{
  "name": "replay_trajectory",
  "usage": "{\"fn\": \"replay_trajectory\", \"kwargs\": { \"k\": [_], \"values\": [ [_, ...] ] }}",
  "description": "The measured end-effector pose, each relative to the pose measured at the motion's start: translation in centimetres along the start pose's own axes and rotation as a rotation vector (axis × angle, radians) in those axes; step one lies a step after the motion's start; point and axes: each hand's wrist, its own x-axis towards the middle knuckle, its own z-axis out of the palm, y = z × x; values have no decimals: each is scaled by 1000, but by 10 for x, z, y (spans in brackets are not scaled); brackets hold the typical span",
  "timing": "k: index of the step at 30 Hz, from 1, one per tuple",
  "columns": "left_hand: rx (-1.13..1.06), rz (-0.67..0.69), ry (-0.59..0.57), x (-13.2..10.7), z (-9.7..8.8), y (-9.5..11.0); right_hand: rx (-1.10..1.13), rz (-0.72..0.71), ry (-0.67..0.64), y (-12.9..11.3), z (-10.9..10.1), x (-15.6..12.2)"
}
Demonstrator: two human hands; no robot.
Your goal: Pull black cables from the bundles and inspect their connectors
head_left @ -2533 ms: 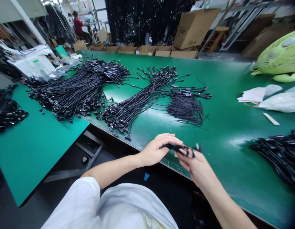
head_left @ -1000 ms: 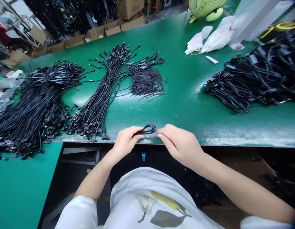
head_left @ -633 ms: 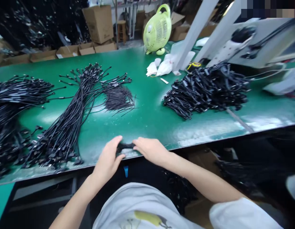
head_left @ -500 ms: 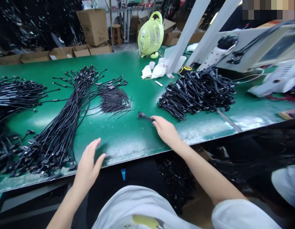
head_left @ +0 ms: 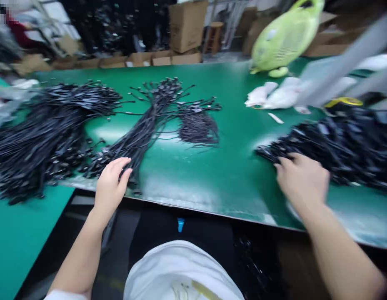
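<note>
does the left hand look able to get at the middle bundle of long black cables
Probably yes: in this view the left hand overlaps the near end of the middle bundle, its grip open and nothing visible in the way.

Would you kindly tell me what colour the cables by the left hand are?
The cables are black, showing best in the head view.
</note>
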Motion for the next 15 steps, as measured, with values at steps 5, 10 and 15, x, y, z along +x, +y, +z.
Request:
{"fn": "replay_trajectory", "kwargs": {
  "k": [5, 10, 15],
  "values": [
    [269, -20, -104, 30, 2, -28, 271, -182, 30, -40, -9, 6],
    [92, 30, -200, 81, 30, -29, 420, -403, -36, -100, -19, 19],
    [-764, -103, 374, 109, -36, -28, 556, -488, -178, -132, -33, 33]
  ]
}}
